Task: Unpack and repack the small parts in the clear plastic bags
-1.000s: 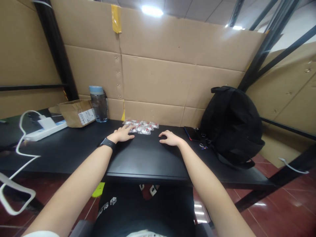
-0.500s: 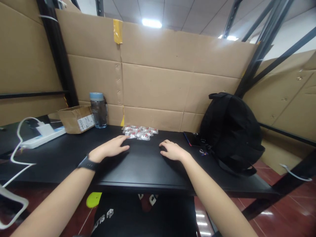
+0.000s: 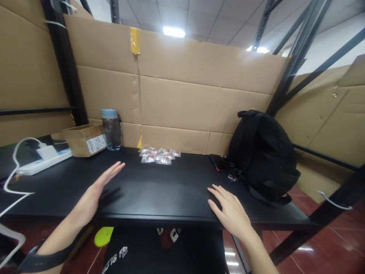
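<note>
From open, empty, straight-fingered L hand (image 3: 95, 190) & open, empty, loosely spread R hand (image 3: 231, 211), prob best to go in low over blk tabletop (image 3: 159, 190) & pinch clear plastic pkts (image 3: 159, 156), clustered nr cardboard wall (image 3: 176, 102), by edges.

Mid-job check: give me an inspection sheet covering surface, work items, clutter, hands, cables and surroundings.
Surface: black tabletop, glossy reflection near the middle.
Work items: clear packets with red bits, grouped near the back panel; neither hand touches them.
Clutter: cardboard box and blue-lidded bottle at left; black backpack at right.
Hands: left hand open, holding nothing, raised; right hand open, holding nothing, table contact unclear.
Cables: white cable from an adapter on the power strip, far left.
Surroundings: cardboard panel behind, black metal frame, red floor.
</note>
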A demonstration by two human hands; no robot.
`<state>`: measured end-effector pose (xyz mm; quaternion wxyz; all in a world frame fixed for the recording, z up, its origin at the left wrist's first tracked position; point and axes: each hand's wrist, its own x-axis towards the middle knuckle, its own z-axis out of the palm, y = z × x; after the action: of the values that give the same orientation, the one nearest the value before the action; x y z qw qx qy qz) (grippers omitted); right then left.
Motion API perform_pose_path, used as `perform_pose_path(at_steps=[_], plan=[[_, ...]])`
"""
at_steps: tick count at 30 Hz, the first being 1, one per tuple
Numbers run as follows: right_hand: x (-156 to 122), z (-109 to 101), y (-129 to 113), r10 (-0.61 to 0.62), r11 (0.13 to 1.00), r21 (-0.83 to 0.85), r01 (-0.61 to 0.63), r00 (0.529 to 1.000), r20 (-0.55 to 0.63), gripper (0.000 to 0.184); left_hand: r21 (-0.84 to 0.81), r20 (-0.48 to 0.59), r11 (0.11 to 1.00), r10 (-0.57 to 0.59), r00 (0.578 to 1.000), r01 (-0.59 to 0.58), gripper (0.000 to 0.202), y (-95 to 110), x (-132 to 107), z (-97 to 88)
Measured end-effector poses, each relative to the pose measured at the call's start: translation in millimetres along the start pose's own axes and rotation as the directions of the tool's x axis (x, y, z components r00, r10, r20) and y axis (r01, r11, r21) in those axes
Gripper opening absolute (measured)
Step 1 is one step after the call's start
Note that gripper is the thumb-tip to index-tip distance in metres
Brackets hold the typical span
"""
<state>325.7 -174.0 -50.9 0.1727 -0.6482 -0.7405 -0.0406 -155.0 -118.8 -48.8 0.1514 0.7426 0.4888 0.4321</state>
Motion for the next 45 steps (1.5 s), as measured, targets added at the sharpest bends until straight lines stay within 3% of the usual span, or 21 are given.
perform_pose_path(at_steps=[2,3,6,9,12,18,34,40,42,45], plan=[[1.3,0.3,-0.8,-0.008,1.000,0.007,0.008,1.000,-0.003,0.050,-0.168,0.007,0.986,-0.011,1.000,0.012,0.089,2.4,-5.6,-4.4],[1.7,0.2,-1.1,-0.010,1.000,0.009,0.010,1.000,-0.003,0.051,-0.170,0.027,0.985,-0.026,0.999,0.031,0.091,3.5,-7.8,-4.6],[1.7,-0.4,-1.2,-0.006,1.000,0.012,0.006,1.000,-0.009,0.051,0.124,0.112,0.991,-0.073,0.991,0.058,0.073,9.2,-9.3,5.3],[1.0,-1.0,-1.8,-0.005,1.000,0.018,0.005,1.000,-0.007,0.050,0.446,0.227,0.895,-0.100,0.969,-0.012,0.060,18.5,-6.4,22.9],[0.6,-1.6,-2.5,-0.007,1.000,0.021,0.007,1.000,-0.004,0.050,0.535,0.269,0.844,-0.133,0.954,-0.033,0.055,25.2,-4.2,32.4],[0.5,-1.3,-2.0,-0.001,1.000,0.010,0.001,1.000,-0.004,0.050,0.551,0.306,0.834,-0.160,0.938,-0.038,0.056,23.9,-3.4,29.3],[0.8,-1.3,-1.5,-0.001,1.000,0.021,0.000,1.000,0.010,0.051,0.582,0.278,0.813,-0.165,0.946,-0.030,0.064,18.4,-5.3,31.7],[4.4,-2.3,-2.5,-0.011,1.000,0.005,0.011,1.000,-0.005,0.049,0.587,0.327,0.809,-0.212,0.921,-0.022,0.065,25.9,1.5,35.8],[4.4,-1.4,-4.0,-0.018,1.000,-0.001,0.018,1.000,-0.020,0.048,0.529,0.377,0.846,-0.167,0.911,-0.064,0.068,37.6,9.0,43.5],[2.0,0.9,-7.5,-0.034,0.999,0.007,0.034,0.999,-0.026,0.046,0.352,0.499,0.897,0.064,0.864,-0.269,0.066,59.7,36.1,61.1]])
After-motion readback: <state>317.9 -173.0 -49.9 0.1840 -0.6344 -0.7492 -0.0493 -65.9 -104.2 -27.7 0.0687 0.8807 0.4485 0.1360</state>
